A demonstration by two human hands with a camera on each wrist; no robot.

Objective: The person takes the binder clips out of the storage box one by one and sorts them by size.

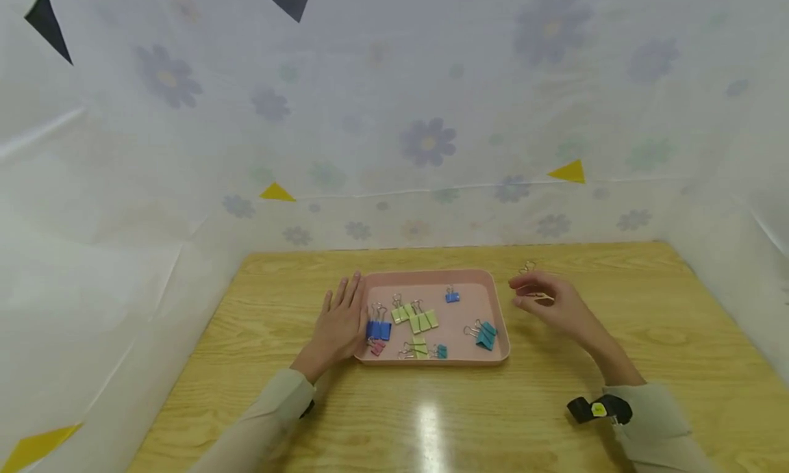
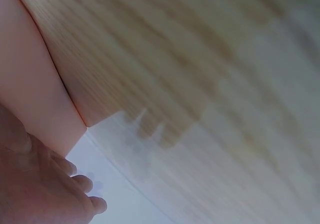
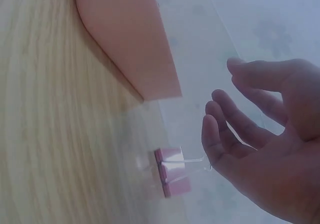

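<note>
A pink tray (image 1: 434,360) on the wooden table holds binder clips. My left hand (image 1: 339,329) lies with fingers straight along the tray's left side; the left wrist view shows its fingers (image 2: 82,184) beside the tray wall (image 2: 40,69). To the right of the tray is my right hand (image 1: 557,309), thumb and fingers loosely bent with nothing between them. A pink binder clip (image 3: 172,171) stands on the table below those fingers in the right wrist view. From the head, its wire handles (image 1: 527,267) show beyond the hand, which hides most of its body.
Inside the tray are blue clips (image 1: 379,330), several light-green clips (image 1: 423,321), a small pink clip (image 1: 377,348), a large teal clip (image 1: 485,335) and a small teal one (image 1: 441,351). A small blue clip (image 1: 453,297) lies near the back. Flowered white sheeting (image 1: 370,151) encloses the table.
</note>
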